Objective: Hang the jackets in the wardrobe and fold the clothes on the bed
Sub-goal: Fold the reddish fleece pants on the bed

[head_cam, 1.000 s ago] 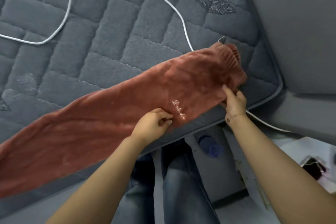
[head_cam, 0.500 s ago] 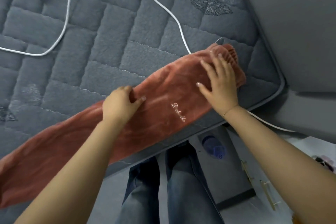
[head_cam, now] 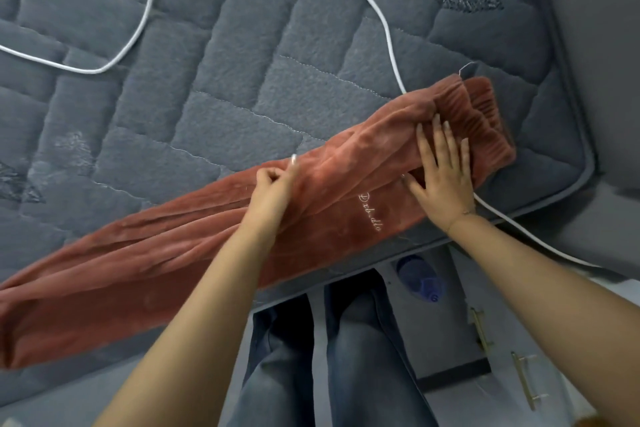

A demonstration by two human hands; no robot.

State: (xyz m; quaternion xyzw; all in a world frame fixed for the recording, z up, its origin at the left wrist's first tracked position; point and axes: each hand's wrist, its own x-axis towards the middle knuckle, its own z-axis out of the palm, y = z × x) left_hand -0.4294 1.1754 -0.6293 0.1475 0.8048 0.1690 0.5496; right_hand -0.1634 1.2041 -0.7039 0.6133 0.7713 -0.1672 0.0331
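Rust-red fleece trousers (head_cam: 166, 260) lie stretched across the near edge of the grey quilted bed (head_cam: 214, 55), the ribbed waistband at the right, the legs running off to the lower left. White script is embroidered near the waist. My right hand (head_cam: 441, 172) lies flat with fingers spread on the cloth just below the waistband. My left hand (head_cam: 273, 184) is at the far edge of the trousers near the middle, its fingers curled and pinching the fabric there.
A white cable (head_cam: 377, 14) loops over the bed, passes under the waistband and runs off the right corner. A grey upholstered headboard (head_cam: 602, 28) borders the right side. Below the bed edge are my jeans-clad legs (head_cam: 346, 357), a blue slipper (head_cam: 420, 279) and a cabinet with brass handles (head_cam: 526, 381).
My left hand slid to the far edge of the trousers and closed its fingers on the fabric. My right hand stayed flat near the waistband, and folds have gathered in the cloth.
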